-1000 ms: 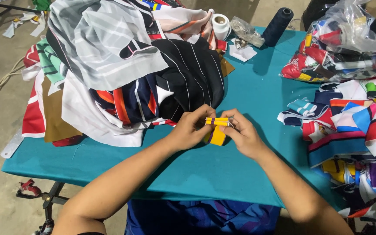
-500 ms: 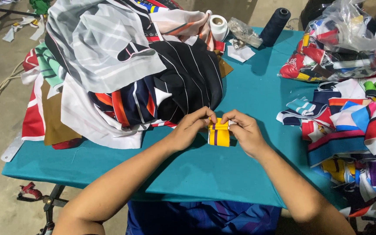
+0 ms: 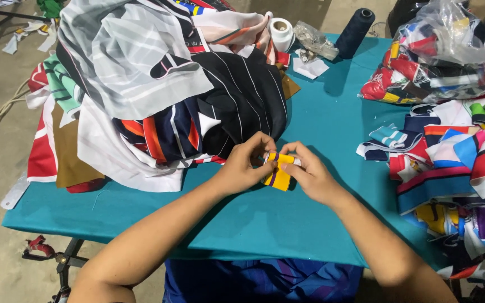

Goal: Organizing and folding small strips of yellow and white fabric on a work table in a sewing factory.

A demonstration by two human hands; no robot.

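Head cam, looking down: a small yellow strip (image 3: 279, 175) with dark stripes is pinched between both hands just above the teal bench (image 3: 321, 118), pretty much dead center of the view. The left hand (image 3: 242, 168) is closed on the strip's left end, fingers curled over the top edge. The right hand (image 3: 309, 173) is closed on the right end, thumb and fingertips clamped on it. At 11 o'clock from the hands, a big pile (image 3: 164, 84) of striped and white fabric is heaped, just beside the left knuckles. At 3 o'clock, loose colorful scraps (image 3: 450, 157) are spread along the bench edge. At 1 o'clock, well apart, a clear bag (image 3: 444, 50) stuffed with more scraps is seen. Around 12, a dark thread cone (image 3: 355, 31) and a white roll (image 3: 281, 32) are stood upright.
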